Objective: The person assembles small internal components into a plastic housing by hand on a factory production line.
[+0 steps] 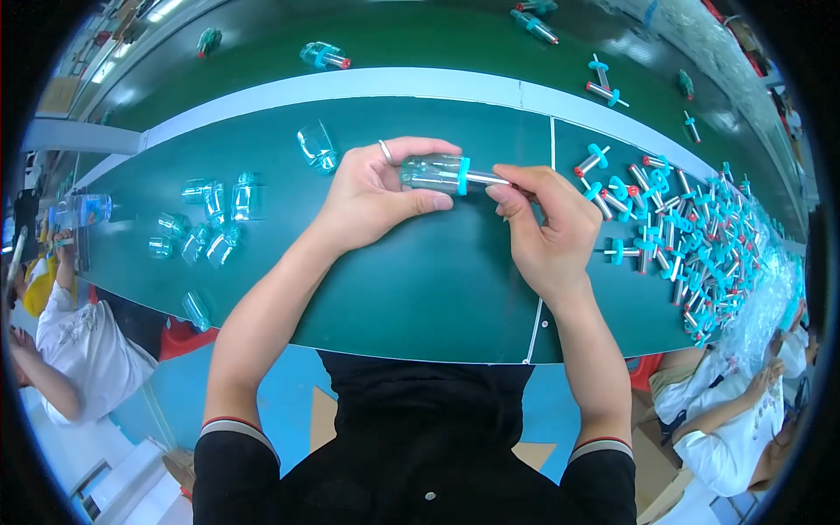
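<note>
Above the middle of the green table, my left hand point(363, 197) is closed round a clear greenish plastic cylinder point(430, 172) that lies sideways. A turquoise collar point(464, 176) sits at its right end, and a silver metal tube point(486, 178) sticks out from there. Thumb and fingers of my right hand point(556, 223) pinch the outer end of that tube. How far the tube reaches into the cylinder I cannot tell. Just beyond my left hand stands a clear plastic cup point(317, 147), apart from it.
Several clear plastic cups point(248, 199) lie at the left. A heap of metal tubes with turquoise collars and red tips point(691, 241) covers the right side, beside clear plastic film point(757, 306). Past a white rail point(420, 83), parts lie on a green belt point(420, 39). People sit at both sides.
</note>
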The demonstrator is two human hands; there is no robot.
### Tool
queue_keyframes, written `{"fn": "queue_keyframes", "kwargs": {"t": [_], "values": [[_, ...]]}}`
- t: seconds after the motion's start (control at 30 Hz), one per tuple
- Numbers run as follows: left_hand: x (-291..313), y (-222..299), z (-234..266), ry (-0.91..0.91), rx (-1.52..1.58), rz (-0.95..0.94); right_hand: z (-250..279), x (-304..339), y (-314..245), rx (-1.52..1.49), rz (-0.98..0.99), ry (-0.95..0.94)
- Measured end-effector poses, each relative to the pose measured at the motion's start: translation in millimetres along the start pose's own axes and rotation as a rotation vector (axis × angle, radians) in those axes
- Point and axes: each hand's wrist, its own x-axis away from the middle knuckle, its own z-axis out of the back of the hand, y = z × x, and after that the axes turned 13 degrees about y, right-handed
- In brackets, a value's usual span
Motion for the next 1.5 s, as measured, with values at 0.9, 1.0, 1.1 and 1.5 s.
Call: {"fn": "queue_keyframes", "kwargs": {"t": [0.9, 1.0, 1.1, 1.5], "values": [[8, -9, -7, -0.003, -0.152, -0.199, -10, 12, 7, -0.078, 0.020, -0.023], [9, -8, -7, -0.001, -0.159, -0.179, -10, 16, 9, -0.118, -0.021, -0.018], [7, -10, -6, -0.010, -0.169, -0.202, -11, 17, 11, -0.132, -0.058, -0.018], [9, -9, -8, 0.007, -0.175, -0.182, -10, 16, 11, -0.177, -0.177, -0.057]]}}
